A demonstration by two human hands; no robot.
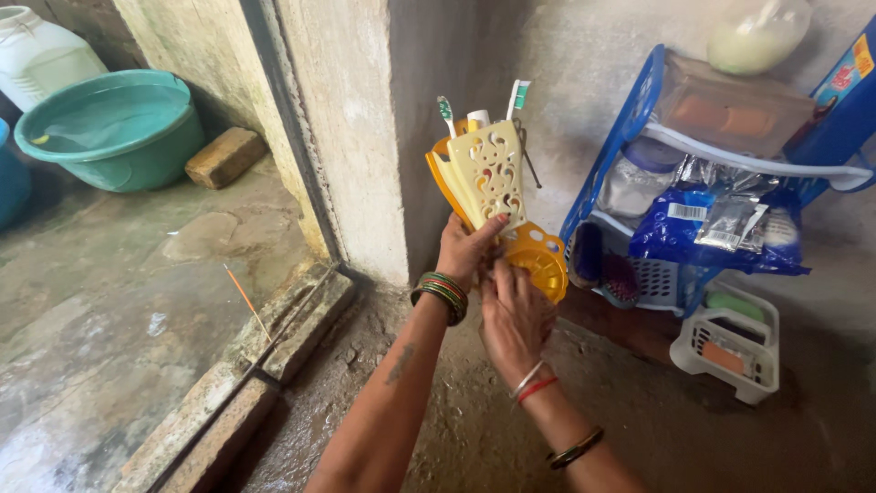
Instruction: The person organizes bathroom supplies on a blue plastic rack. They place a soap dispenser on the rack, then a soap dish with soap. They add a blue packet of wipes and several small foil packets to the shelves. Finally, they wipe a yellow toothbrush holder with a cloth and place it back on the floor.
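Observation:
My left hand (467,248) grips the lower part of a cream and orange plastic toothbrush holder (490,173), held up in front of a concrete wall corner. Two toothbrushes (518,96) and a white tube stick out of its top. My right hand (513,315) is just below, fingers on the holder's round orange perforated base (540,260). Both wrists wear bangles.
A blue plastic rack (630,128) with packets, a container and brushes stands at right, a white basket (730,342) on the floor beside it. At left a green water tub (114,128), a brick (225,155) and a raised stone threshold (274,347) border a wet floor.

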